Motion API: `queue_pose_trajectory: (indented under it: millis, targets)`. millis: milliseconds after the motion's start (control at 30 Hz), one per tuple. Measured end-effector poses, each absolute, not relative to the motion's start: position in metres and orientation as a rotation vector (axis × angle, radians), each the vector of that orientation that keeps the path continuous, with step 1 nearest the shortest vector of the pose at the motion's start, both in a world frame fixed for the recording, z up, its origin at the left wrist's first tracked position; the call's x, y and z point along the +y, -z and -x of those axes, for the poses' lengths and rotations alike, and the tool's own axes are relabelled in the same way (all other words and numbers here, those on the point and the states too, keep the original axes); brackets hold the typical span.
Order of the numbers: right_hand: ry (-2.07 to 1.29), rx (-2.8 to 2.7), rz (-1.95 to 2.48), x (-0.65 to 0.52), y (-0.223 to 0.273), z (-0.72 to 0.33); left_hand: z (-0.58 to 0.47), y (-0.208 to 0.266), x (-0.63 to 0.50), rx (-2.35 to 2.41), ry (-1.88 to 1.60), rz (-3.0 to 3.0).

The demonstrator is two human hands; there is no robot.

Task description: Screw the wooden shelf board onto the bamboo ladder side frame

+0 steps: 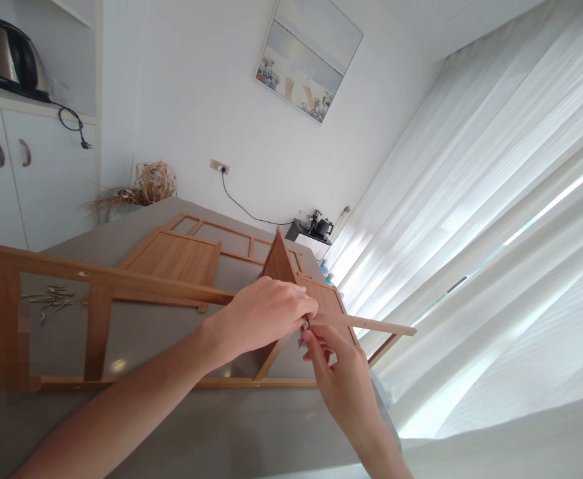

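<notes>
My left hand [270, 307] is closed over the top rail of a wooden frame [161, 282] that stands on edge. Its fingertips meet those of my right hand [338, 372] at the rail. Pinched in my right hand is a small, thin, dark metal piece [308, 324], mostly covered by fingers, so its kind is unclear. Behind my hands an upright wooden panel [278, 261] meets the frame; the joint is hidden by my left hand. The rail's pale end [371, 323] reaches out to the right.
Several long screws [52, 297] lie on the grey table [191, 426] at the left. Farther back are a flat wooden panel [174, 261] and another slatted frame [221, 234]. A black appliance [316, 226] stands beyond the table, near the white curtains [451, 219]. A kettle [12, 60] sits on a cabinet.
</notes>
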State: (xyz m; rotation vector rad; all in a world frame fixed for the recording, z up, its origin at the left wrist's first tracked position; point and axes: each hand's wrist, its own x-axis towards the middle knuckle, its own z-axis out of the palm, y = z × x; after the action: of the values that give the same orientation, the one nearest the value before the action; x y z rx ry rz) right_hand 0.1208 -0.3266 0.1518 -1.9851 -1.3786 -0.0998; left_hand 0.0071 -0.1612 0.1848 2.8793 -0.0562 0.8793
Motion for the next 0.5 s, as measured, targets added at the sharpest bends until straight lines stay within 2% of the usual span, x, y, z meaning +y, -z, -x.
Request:
queue_pose_trajectory:
  millis: [133, 233, 500]
  targets:
    - [-0.275, -1.219, 1.748, -0.319, -0.147, -0.113, -0.007, -0.184, -0.161, -0.076, -0.870, -2.861]
    - [-0.323, -1.150, 1.693, -0.317, -0.142, -0.109, -0.007, -0.185, -0.161, -0.087, -0.859, -2.858]
    - [0.387, -1.381, 1.935, -0.325, -0.122, -0.117, -0.008, -0.183, -0.160, -0.082, -0.898, -2.852]
